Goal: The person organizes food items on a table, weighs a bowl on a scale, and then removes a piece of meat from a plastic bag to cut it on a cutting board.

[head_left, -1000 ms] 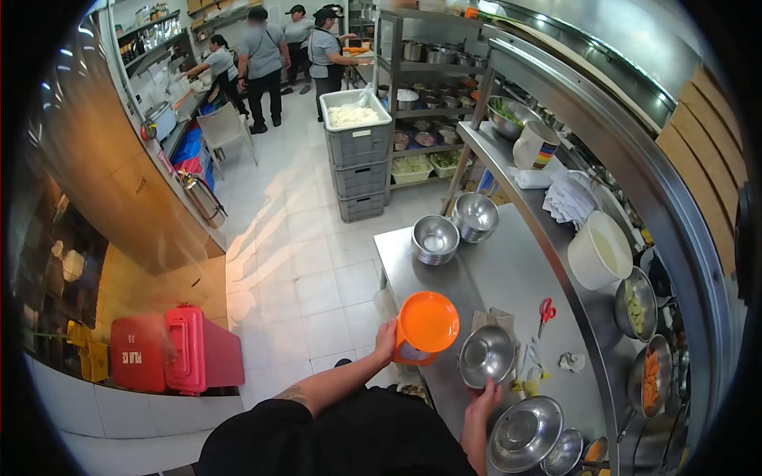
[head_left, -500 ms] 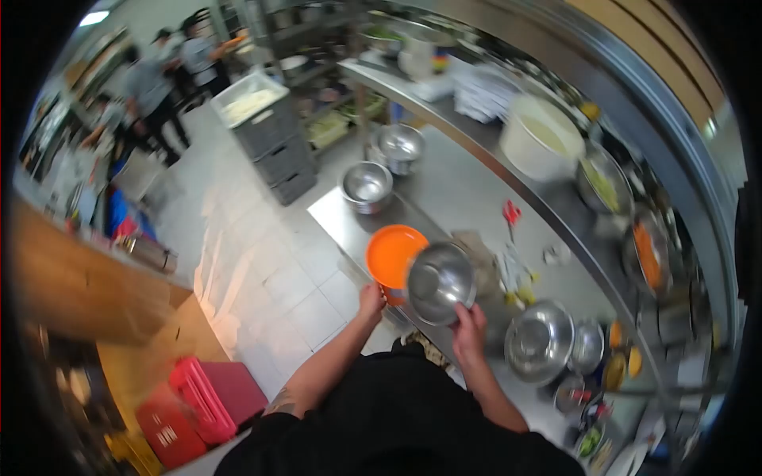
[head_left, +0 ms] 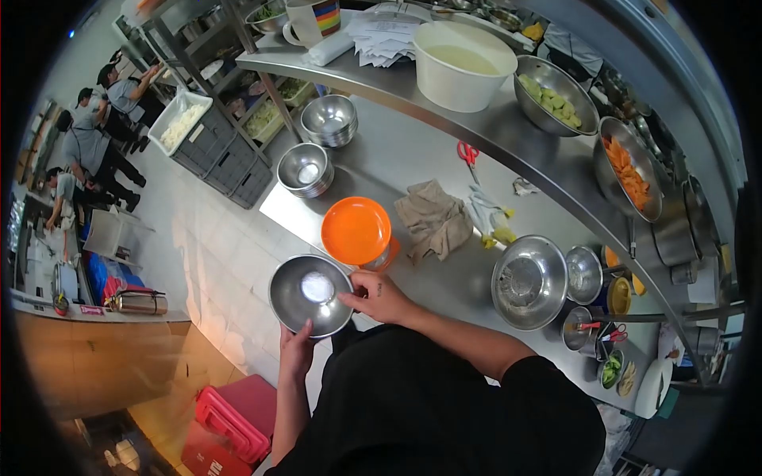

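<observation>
"What's being held?"

"A steel bowl (head_left: 295, 287), the left hand (head_left: 297, 349) and right hand (head_left: 382, 298) both gripping its rim, seemingly past the table's (head_left: 452, 293) edge."

"Any risk?"

"If that rim grip slipped, it could hit the floor (head_left: 234, 266)."

"Anything in the way?"

"An orange dish (head_left: 356, 229) just beyond the right hand; rightward, a crumpled cloth (head_left: 434, 220); farther off, stacked bowls (head_left: 304, 170)."
</observation>
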{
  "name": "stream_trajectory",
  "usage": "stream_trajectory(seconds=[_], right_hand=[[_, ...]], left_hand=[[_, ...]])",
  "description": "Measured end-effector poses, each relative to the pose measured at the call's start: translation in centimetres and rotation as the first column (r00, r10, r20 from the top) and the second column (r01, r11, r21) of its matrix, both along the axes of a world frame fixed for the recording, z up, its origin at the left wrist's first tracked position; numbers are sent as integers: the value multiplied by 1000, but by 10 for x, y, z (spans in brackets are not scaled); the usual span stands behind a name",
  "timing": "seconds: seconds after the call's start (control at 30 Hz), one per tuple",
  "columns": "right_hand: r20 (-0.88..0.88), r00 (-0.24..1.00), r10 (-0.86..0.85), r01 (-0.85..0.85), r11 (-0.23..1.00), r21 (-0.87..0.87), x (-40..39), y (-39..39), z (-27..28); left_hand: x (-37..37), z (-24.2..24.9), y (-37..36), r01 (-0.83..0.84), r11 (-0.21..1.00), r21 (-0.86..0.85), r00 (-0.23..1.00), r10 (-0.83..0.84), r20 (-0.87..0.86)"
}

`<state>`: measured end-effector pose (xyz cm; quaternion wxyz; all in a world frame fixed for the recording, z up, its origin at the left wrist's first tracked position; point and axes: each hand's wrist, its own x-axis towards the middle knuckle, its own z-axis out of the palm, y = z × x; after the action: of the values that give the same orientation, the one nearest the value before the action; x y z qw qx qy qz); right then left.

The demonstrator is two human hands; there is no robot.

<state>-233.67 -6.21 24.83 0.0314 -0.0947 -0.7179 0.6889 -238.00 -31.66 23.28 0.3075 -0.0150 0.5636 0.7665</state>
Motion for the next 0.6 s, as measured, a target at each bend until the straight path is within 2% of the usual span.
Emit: stream_trajectory(seconds=[0.03, 0.07, 0.13, 0.17, 0.2, 0.23, 0.27, 0.3, 0.37, 0.4, 0.47, 0.53, 0.57, 0.6], right_hand=[[-34, 996, 77, -76, 997, 23, -1, 7, 6], [-67, 986, 152, -149, 988, 48, -5, 19, 12], [7, 989, -151, 149, 982, 119, -18, 82, -6], [115, 940, -320, 283, 924, 257, -26, 120, 3], [127, 937, -325, 234, 854, 464, -35, 168, -27], [170, 928, -332, 84, 629, 773, -28, 194, -46], [200, 915, -352, -92, 301, 949, -25, 208, -59], [200, 921, -335, -95, 305, 948, -23, 208, -77], [204, 895, -397, -206, 39, 978, -9, 186, -113], [205, 907, -369, -203, 44, 978, -5, 174, -137], [33, 932, -361, -32, 11, 999, 9, 152, -176], [63, 965, -255, -23, 158, 987, 41, 125, -165], [51, 960, -275, -11, 145, 989, 58, 116, -154], [103, 945, -311, 12, 346, 938, 75, 108, -142]], left_hand=[[-2, -7, 3, -173, 982, 72, 979, 163, 123], [-1, -3, 4, -176, 982, 68, 978, 166, 126], [3, 11, 10, -243, 968, 64, 959, 230, 168], [7, 17, 12, -251, 966, 58, 957, 238, 168], [10, 23, 15, -261, 963, 71, 951, 244, 192], [12, 26, 18, -274, 958, 85, 944, 251, 215], [10, 26, 20, -286, 955, 80, 941, 265, 211], [6, 24, 23, -266, 961, 77, 945, 244, 216], [-1, 28, 32, -245, 969, 33, 944, 230, 235], [-8, 27, 36, -185, 979, 87, 970, 169, 173], [-19, 38, 52, -182, 981, 69, 976, 171, 137], [-32, 39, 60, -97, 990, 106, 987, 82, 136], [-39, 41, 64, -44, 990, 134, 992, 27, 127], [-44, 42, 68, 0, 986, 165, 991, -23, 132]])
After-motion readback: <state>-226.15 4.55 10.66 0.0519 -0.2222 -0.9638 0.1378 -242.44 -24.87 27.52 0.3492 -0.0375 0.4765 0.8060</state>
